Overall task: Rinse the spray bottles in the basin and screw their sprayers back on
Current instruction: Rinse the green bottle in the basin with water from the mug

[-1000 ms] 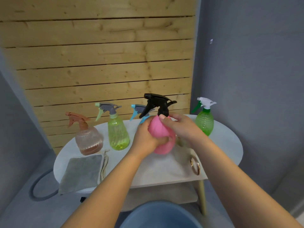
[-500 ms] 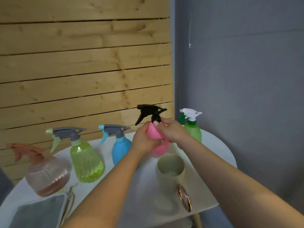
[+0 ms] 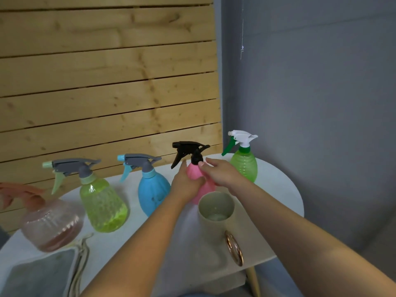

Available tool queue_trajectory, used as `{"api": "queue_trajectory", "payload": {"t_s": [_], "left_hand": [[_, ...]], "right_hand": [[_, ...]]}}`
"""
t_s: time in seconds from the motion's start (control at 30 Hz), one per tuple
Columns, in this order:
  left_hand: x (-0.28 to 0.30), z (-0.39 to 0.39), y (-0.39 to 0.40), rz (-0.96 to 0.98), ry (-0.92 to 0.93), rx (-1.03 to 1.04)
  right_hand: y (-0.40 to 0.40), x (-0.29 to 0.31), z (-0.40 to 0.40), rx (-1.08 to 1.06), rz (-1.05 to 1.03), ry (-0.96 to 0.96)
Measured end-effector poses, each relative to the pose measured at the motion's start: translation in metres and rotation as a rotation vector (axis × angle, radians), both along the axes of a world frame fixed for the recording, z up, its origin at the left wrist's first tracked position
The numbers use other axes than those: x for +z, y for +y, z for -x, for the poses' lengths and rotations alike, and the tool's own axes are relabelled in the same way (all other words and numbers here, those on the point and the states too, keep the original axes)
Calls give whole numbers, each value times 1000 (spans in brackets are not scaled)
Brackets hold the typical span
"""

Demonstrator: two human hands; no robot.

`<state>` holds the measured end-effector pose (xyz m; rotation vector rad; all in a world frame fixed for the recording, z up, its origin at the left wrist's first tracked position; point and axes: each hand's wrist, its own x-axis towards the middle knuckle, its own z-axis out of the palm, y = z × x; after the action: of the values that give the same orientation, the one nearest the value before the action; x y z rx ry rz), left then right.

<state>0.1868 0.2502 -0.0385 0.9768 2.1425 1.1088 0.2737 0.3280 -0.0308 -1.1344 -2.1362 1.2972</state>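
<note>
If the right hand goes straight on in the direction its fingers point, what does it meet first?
The right hand points left and away, its fingertips at the black sprayer collar on the pink bottle. It would likely meet that collar first; whether they already touch is unclear.

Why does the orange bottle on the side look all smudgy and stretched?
In the head view, the orange bottle sits at the left edge, where the wide-angle lens stretches and smears things; its sprayer is blurred. The pink bottle near the middle, held by both hands, looks sharper, and the light is soft, without harsh glare.
</note>
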Motion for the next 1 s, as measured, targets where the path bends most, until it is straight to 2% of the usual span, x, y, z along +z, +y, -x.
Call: {"api": "queue_trajectory", "payload": {"t_s": [0.1,0.17,0.27,0.43,0.67,0.77,0.87,1.0], "left_hand": [[15,-10,-2,201,120,23],[19,-16,-6,246,201,22],[30,-31,-10,175,311,13],[40,-57,8,50,368,-12],[34,-73,59,20,327,-8],[26,-71,70,-87,301,7],[17,-70,72,-191,309,44],[17,-72,64,-268,281,36]], "right_hand": [[0,-5,-7,-66,29,4],[-2,-3,-18,-136,39,0],[-1,-5,-41,-253,41,15],[20,-17,-67,-347,20,-39],[56,-40,-54,-402,-50,21],[66,-44,-41,-411,-18,25],[71,-45,-36,-475,-83,-15],[68,-44,-47,-448,-86,65]]}}
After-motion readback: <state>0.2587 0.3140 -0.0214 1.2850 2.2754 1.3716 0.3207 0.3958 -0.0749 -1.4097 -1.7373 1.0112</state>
